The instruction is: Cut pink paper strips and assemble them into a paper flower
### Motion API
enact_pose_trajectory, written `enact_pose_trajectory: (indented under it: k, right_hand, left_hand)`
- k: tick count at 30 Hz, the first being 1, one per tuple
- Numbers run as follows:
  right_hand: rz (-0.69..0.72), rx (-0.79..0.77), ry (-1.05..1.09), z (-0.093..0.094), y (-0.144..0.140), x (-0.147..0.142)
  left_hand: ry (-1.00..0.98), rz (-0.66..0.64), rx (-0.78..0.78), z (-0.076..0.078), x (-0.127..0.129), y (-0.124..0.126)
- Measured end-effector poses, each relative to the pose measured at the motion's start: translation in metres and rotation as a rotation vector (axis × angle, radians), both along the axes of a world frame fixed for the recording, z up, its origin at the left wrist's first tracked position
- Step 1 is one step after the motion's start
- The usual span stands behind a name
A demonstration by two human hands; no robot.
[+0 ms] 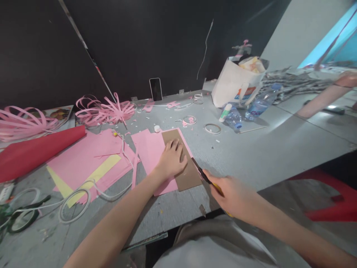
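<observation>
My left hand (173, 158) lies with fingers spread on a brown cardboard strip (189, 178), pressing it onto pink paper (150, 149). A narrow pink margin shows along the cardboard's right edge. My right hand (232, 193) is closed around a black-and-yellow utility knife (208, 176). Its dark front end points away from me, at the right edge of the cardboard and paper. The palm and fingers hide part of the handle.
More pink sheets (80, 149), a red sheet (41, 152) and a white cable (74, 203) lie left. Pink paper-strip bundles (119, 111) and a phone (156, 89) stand behind. Rightward are tape rings (212, 128), bottles (263, 102), a white bag (228, 83) and another person's arm (326, 95).
</observation>
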State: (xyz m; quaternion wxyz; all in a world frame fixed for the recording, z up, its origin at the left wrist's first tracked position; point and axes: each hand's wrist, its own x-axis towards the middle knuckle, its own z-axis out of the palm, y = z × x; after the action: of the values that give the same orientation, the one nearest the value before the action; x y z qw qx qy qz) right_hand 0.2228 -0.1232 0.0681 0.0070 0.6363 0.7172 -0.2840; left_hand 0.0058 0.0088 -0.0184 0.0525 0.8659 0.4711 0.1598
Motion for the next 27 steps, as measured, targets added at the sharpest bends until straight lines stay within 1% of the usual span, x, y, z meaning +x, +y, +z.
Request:
enact_pose_trajectory:
  k: [8,13,18,22,27]
  right_hand:
    - [0.043,-0.011,0.064,0.005,-0.026,0.011]
    - [0.035,-0.045,0.076,0.010,-0.042,0.016]
    - [0.006,0.004,0.155,0.012,-0.056,0.023]
    - [0.013,-0.035,0.086,0.010,-0.065,0.029]
    - [0.024,-0.058,0.035,0.013,-0.077,0.031]
  left_hand:
    - [-0.003,-0.007,0.009,0.004,0.000,-0.002]
    - [-0.015,-0.004,0.023,0.003,0.001,-0.002]
    - [-0.028,-0.014,0.030,0.002,0.000,-0.002]
    - [-0.018,0.001,0.015,0.001,-0.001,-0.002]
    - [-0.015,-0.002,0.035,-0.004,-0.002,0.000]
